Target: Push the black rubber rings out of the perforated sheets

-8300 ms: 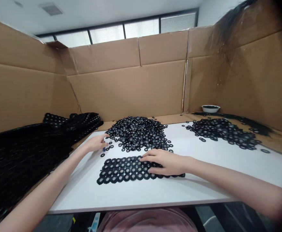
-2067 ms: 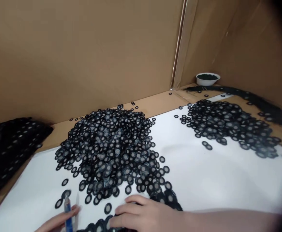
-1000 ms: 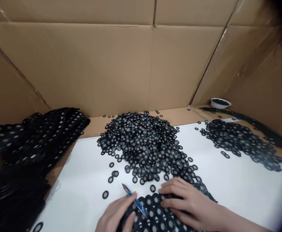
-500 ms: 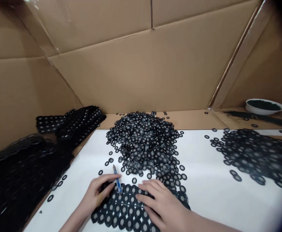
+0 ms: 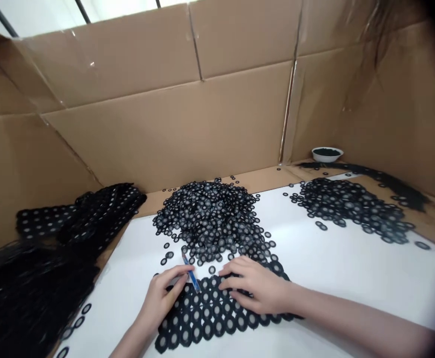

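Between the thumb and fingers of my left hand is a slim blue tool with a pointed tip. It lies over the upper left part of a sheet of joined black rings with pale centres. My right hand rests palm down on the sheet's upper right part, fingers spread and pointing left. Just beyond both hands rises a large heap of loose black rings. A single ring lies between the heap and the sheet.
More loose rings spread at the right on the white board. Black strands and a folded dotted black sheet lie at left. A white bowl stands back right, before cardboard walls.
The view has turned right and tilted, showing more of the right side and a bright gap above the wall. Both hands keep nearly the same places on the sheet.
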Action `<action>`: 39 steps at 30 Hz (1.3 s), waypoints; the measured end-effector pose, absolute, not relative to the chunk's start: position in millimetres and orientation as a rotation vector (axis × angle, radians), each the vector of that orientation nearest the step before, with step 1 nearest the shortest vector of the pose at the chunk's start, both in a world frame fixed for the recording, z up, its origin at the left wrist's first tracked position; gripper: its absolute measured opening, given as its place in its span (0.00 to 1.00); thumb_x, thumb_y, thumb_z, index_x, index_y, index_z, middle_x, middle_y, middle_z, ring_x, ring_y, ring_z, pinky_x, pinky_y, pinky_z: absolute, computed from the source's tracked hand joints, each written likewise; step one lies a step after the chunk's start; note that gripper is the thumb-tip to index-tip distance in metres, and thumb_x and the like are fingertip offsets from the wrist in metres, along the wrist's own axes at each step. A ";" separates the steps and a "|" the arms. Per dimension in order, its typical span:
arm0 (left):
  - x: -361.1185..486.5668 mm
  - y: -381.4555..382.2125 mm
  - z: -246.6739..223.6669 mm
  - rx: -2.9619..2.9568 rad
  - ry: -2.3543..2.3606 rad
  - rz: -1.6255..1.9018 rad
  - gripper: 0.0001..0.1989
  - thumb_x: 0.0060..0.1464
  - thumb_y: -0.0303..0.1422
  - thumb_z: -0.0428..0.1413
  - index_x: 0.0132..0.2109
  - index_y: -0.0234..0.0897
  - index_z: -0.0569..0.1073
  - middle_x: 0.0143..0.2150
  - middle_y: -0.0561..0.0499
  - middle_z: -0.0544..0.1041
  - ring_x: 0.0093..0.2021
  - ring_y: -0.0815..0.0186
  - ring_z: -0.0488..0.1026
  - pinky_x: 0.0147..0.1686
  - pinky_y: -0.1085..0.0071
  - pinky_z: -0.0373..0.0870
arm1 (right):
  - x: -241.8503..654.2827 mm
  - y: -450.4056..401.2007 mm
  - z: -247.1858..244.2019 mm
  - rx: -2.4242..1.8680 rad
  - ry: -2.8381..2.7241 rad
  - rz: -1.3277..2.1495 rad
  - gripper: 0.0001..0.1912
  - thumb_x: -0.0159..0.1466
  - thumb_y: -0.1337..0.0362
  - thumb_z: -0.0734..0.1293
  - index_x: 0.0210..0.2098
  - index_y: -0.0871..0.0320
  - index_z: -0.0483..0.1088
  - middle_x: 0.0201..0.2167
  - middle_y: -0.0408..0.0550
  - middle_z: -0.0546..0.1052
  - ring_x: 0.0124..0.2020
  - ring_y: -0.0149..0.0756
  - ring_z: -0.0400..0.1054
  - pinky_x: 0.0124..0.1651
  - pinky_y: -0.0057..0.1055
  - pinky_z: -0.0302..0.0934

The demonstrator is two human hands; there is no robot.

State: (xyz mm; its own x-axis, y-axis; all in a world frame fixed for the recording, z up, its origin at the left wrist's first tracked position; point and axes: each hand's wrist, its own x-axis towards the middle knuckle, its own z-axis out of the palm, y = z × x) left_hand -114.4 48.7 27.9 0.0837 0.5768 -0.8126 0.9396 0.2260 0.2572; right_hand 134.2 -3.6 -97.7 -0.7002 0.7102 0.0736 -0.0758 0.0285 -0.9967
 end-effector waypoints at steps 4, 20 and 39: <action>-111.8 43.7 33.2 1.510 1.538 -0.490 0.15 0.61 0.37 0.47 0.50 0.42 0.74 0.49 0.51 0.77 0.48 0.62 0.73 0.49 0.69 0.70 | 134.6 -5.2 -92.1 -0.675 -1.769 1.735 0.14 0.65 0.67 0.60 0.49 0.56 0.69 0.50 0.50 0.69 0.50 0.38 0.61 0.53 0.38 0.54; -105.7 35.6 38.1 1.534 1.552 -0.447 0.14 0.60 0.35 0.47 0.49 0.41 0.74 0.48 0.53 0.77 0.46 0.63 0.73 0.48 0.71 0.67 | 135.1 -9.2 -92.8 -0.645 -1.756 1.718 0.12 0.66 0.66 0.61 0.48 0.55 0.70 0.50 0.49 0.70 0.50 0.37 0.62 0.54 0.37 0.55; -108.7 34.5 32.8 1.477 1.570 -0.387 0.13 0.60 0.36 0.48 0.47 0.42 0.75 0.47 0.53 0.77 0.46 0.63 0.73 0.46 0.71 0.66 | 135.7 -12.3 -95.7 -0.651 -1.742 1.700 0.12 0.66 0.66 0.61 0.48 0.53 0.70 0.50 0.49 0.71 0.50 0.38 0.63 0.53 0.37 0.56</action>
State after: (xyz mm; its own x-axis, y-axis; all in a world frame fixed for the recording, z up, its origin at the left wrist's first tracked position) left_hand -108.7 34.5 32.8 0.1385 0.6202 -0.7721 0.9080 0.2317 0.3490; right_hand 135.7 -12.3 -95.7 -0.6919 0.7168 0.0870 -0.0696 0.0538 -0.9961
